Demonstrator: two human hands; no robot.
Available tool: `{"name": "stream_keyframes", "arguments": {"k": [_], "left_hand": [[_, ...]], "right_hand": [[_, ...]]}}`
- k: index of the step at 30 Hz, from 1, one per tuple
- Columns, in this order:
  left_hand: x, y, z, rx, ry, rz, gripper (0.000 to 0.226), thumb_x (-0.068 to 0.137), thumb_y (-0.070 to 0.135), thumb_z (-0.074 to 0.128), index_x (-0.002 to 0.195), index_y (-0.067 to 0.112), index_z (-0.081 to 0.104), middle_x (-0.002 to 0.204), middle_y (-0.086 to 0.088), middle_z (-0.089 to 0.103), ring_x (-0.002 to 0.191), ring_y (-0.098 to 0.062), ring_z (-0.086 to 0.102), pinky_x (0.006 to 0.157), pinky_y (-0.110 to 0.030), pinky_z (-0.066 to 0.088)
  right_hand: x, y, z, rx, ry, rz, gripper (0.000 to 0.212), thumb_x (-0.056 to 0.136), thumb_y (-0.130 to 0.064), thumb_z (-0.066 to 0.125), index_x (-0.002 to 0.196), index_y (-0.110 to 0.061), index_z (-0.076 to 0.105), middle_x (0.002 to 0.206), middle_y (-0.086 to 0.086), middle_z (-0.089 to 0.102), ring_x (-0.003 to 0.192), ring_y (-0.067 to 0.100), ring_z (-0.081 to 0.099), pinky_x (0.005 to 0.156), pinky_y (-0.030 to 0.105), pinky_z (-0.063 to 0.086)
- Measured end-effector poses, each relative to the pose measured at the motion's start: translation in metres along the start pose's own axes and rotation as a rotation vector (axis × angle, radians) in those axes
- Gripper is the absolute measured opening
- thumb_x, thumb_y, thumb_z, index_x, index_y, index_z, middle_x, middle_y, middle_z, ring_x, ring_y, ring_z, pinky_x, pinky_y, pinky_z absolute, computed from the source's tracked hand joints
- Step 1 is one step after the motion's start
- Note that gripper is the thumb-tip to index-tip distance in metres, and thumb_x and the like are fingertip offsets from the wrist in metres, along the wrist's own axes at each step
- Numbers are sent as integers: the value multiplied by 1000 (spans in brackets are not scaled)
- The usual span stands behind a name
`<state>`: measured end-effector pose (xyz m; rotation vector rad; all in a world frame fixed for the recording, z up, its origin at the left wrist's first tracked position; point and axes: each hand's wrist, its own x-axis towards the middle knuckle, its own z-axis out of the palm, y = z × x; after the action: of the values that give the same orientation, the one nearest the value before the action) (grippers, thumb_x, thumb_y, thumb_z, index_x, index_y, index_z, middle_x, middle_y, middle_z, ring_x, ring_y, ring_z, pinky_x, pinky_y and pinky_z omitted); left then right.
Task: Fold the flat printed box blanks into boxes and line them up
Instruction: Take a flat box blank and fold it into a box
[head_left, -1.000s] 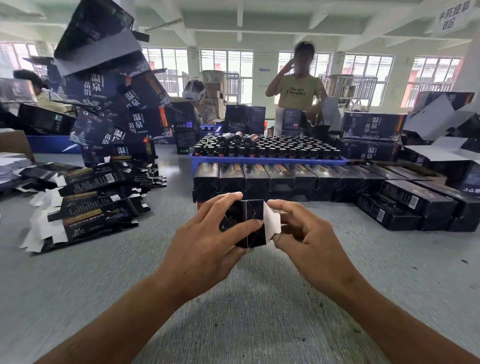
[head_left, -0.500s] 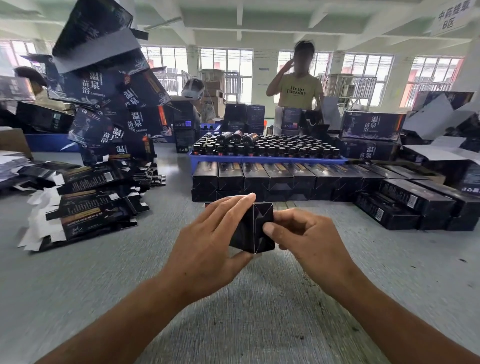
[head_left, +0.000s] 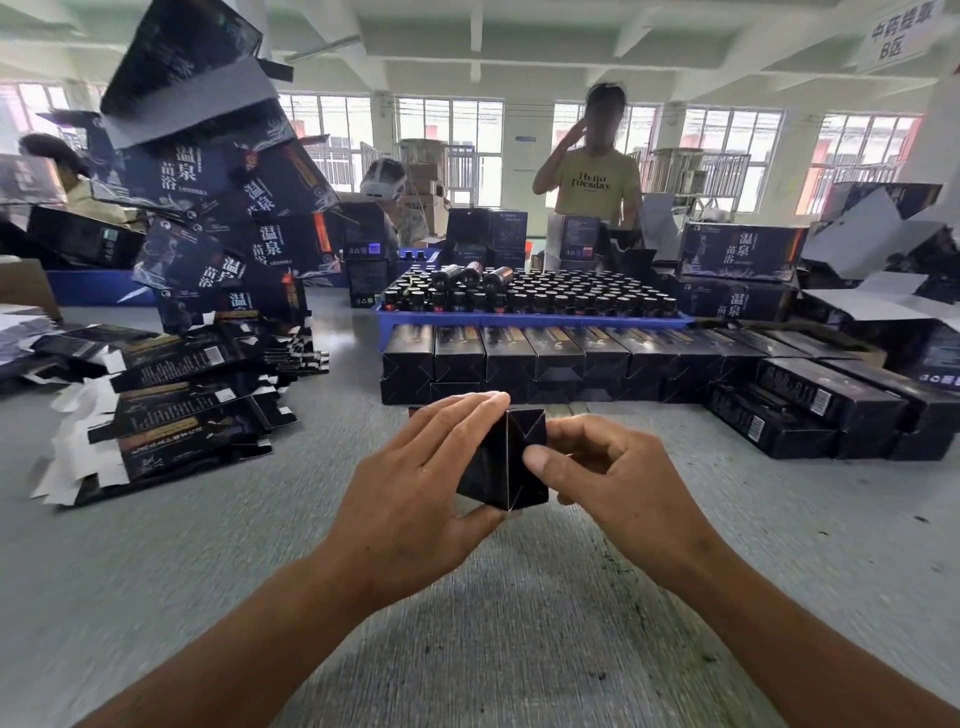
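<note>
bright workshop hall with tall windows along the far wall; grey work table (head_left: 218, 561) in front. held above the table at centre, a small black box (head_left: 501, 462), seen end-on, flaps folded shut. left hand (head_left: 410, 499) wrapped round its left side, fingers laid close together over the top edge, thumb underneath. right hand (head_left: 608, 473) on the right side, thumb tip pressed flat on the closed end, other fingers curled behind the box. just beyond, a row of folded boxes (head_left: 545, 358) lined up side by side, stacked two high, in front of a blue tray (head_left: 530, 319) packed with dark bottles (head_left: 561, 299). more finished boxes (head_left: 821, 410) lying at the right. flat box blanks (head_left: 171, 410) heaped at the left of the table, white undersides showing at the edges. behind those, a leaning pile of larger printed cartons (head_left: 223, 202). across the table, a person in a yellow shirt (head_left: 597, 182), one arm raised to the head.
</note>
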<state>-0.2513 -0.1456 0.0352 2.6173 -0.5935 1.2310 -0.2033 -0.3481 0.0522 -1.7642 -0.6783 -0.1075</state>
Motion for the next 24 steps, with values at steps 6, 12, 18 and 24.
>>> {"name": "stream_keyframes", "arguments": {"k": [6,12,18,24], "left_hand": [[-2,2,5,22,-126,155,83,85,32,65,156,18,26,163,3,29,153,-15,19,118,-42,34],[1,1,2,-121,95,-233,73,89,27,72,152,19,36,158,0,35,143,-5,31,112,-37,36],[8,-5,-7,-881,64,-729,81,80,52,65,153,29,35,125,7,67,111,-3,65,99,-38,54],[7,-7,-6,-936,80,-690,62,70,46,78,126,47,50,109,26,68,97,-4,70,73,-20,58]], "right_hand": [[-1,4,7,-87,-21,58,73,75,-60,75,140,-41,47,116,-10,66,99,6,70,82,27,60],[8,9,-3,173,4,161,55,64,-26,75,117,-30,60,96,-7,75,91,12,72,69,20,56],[5,15,5,34,-171,216,56,62,-21,84,114,-26,64,103,-13,75,94,8,73,82,28,55],[5,11,0,97,-108,144,43,83,-36,79,122,-34,62,114,-22,72,104,-3,68,77,15,55]]}}
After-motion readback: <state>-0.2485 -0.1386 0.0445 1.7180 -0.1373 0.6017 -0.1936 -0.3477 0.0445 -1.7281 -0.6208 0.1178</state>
